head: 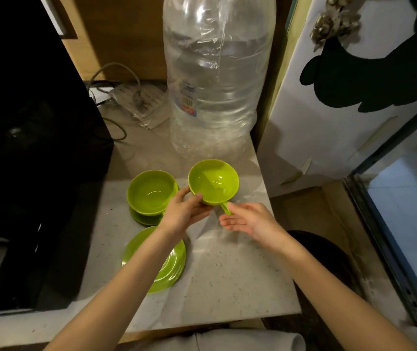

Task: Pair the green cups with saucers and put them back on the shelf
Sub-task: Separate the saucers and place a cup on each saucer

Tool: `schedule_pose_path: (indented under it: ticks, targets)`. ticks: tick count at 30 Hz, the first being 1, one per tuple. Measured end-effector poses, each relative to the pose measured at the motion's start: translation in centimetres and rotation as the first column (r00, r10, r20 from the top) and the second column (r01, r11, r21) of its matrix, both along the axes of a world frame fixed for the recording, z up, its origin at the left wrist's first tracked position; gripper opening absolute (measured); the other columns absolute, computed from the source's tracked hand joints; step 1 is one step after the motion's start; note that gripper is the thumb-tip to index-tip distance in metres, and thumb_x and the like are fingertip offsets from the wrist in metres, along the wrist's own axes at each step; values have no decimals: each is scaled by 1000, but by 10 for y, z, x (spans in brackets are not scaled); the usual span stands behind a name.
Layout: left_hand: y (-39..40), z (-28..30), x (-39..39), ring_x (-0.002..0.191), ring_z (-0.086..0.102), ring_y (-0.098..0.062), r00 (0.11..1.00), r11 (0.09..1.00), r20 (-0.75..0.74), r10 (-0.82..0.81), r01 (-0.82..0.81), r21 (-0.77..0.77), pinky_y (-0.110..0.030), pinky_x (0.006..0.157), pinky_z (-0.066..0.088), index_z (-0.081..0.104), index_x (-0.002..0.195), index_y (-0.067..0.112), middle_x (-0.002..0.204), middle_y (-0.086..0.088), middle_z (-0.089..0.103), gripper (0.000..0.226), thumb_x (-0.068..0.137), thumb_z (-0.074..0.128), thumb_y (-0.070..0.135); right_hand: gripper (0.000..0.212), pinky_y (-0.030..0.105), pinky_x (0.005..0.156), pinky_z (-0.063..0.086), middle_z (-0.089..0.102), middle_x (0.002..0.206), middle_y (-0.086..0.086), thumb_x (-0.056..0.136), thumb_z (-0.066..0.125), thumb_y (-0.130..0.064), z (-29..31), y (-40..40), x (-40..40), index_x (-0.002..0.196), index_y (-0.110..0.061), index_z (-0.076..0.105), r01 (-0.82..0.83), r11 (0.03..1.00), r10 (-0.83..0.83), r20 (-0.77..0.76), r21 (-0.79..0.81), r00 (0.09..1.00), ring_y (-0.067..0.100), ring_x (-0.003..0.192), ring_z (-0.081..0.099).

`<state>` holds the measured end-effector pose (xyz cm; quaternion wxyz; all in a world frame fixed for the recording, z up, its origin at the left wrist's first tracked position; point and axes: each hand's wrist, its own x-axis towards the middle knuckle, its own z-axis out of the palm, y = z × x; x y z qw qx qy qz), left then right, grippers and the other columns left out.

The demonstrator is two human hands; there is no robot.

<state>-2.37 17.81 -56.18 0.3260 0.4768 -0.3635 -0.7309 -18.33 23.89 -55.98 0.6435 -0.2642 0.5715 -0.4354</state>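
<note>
My left hand [184, 214] grips a green cup [213, 181] by its near rim and holds it above the counter, mouth up. The cup's handle points toward my right hand [246, 221], which is open with the thumb touching the handle. Left of it a second green cup [151, 191] rests on a green saucer [144, 219]. A bare green saucer [169, 262] lies nearer me on the counter, partly hidden under my left forearm.
A large clear water bottle [215, 79] wrapped in plastic stands behind the cups. A black appliance [32, 148] fills the left side. Cables and a bagged item [139, 102] lie at the back. A white refrigerator side [341, 110] stands on the right. The speckled counter [227, 274] ends near my body.
</note>
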Motion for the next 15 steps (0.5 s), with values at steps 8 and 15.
schedule_pose_path:
  ticks: [8,15]
  targets:
    - [28,35,50,75,71,-23,988,985,-19,152,-153,-81,-30,75,57,37,131,9,95,-18,68,46,88,53,11,14,22,64,57,68,79,16,89,55,-13,31,4,40,85,-2,64,-128,987,125,-37,-101,991,15,63,68]
    - [77,40,99,68,73,-19,965,966,48,259,-258,-22,-31,71,58,40,125,11,85,-15,72,43,86,57,9,18,20,62,56,67,76,13,91,52,-13,25,23,77,90,2,63,-376,922,370,-77,-88,926,9,59,67]
